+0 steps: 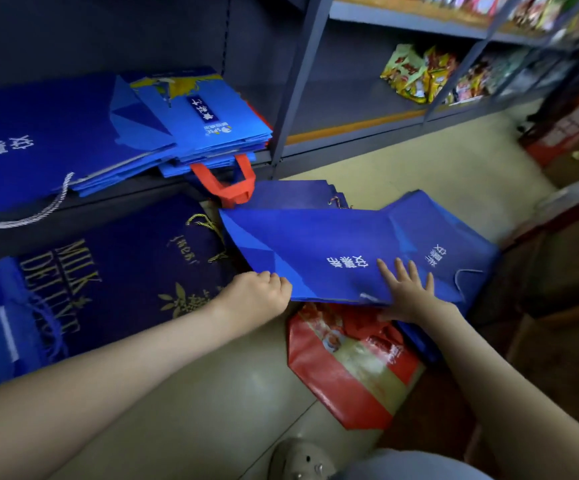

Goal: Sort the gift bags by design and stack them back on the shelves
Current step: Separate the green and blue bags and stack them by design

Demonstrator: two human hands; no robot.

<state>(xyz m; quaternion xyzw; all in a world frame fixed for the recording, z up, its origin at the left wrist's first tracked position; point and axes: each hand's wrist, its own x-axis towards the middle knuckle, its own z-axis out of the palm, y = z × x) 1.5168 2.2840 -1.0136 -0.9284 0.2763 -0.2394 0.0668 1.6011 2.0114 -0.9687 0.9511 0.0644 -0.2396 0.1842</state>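
A stack of flat royal-blue gift bags with white characters point(319, 251) lies tilted above the floor. My left hand point(257, 294) grips its near left edge with curled fingers. My right hand point(407, 292) rests flat on top, fingers spread. Under the stack lies a red gift bag with a food picture point(347, 365). On the shelf at upper left sit a pile of matching royal-blue bags point(45, 143) and a pile of lighter blue bags with a yellow map print point(205, 116). Dark navy bags with gold lettering point(125, 271) lie on the lowest level.
A red bag handle point(225, 183) hangs off the shelf edge point(264, 157). More dark blue bags point(295, 192) lie on the floor behind the stack. Snack packets point(416, 72) fill the right shelving. A red crate point(572, 126) stands at far right. My shoe point(298, 459) is at the bottom.
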